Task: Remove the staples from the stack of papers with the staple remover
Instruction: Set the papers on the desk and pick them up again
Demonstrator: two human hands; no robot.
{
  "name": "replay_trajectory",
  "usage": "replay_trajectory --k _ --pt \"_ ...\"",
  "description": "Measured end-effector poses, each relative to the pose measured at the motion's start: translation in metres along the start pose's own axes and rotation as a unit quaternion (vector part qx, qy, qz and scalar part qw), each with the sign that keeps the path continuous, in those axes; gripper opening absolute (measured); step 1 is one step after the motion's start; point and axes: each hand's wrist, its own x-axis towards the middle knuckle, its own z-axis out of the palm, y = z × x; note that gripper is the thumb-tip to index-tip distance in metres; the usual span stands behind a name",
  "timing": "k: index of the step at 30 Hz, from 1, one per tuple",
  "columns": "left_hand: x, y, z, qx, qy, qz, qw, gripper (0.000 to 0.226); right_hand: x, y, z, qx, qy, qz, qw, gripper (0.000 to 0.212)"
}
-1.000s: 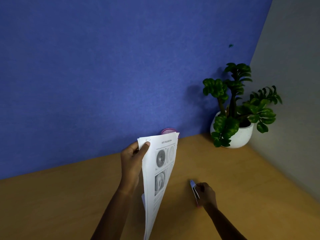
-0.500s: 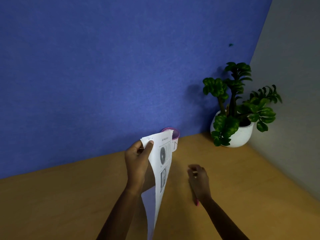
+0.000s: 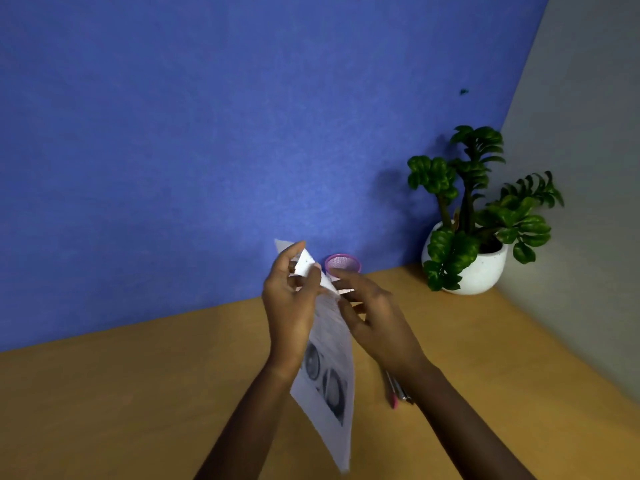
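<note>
Indoors, wooden desk, blue wall, potted plant in corner

The stack of papers is white, printed with text and round grey pictures, and is held up off the wooden desk near the middle of the scene, hanging almost edge-on with its lower end tilted toward the near side. Its top corner is folded over into a small white triangle. The staple remover lies flat on the desk just right of the papers, a slim grey metal tool with a pink end, partly hidden under a forearm.
</note>
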Motion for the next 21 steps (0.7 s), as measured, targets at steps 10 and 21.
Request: replay_trajectory --k 10,21 --pt "0.015 0.03 -0.012 0.227 -0.039 0.156 0.961 0.013 0.02 -0.004 -0.029 0.033 0.135 0.019 0.99 0.022" --pt "0.013 0.04 -0.017 0.12 -0.082 -0.006 0.989 0.016 0.034 -0.014 -0.037 0.007 0.092 0.026 0.995 0.019"
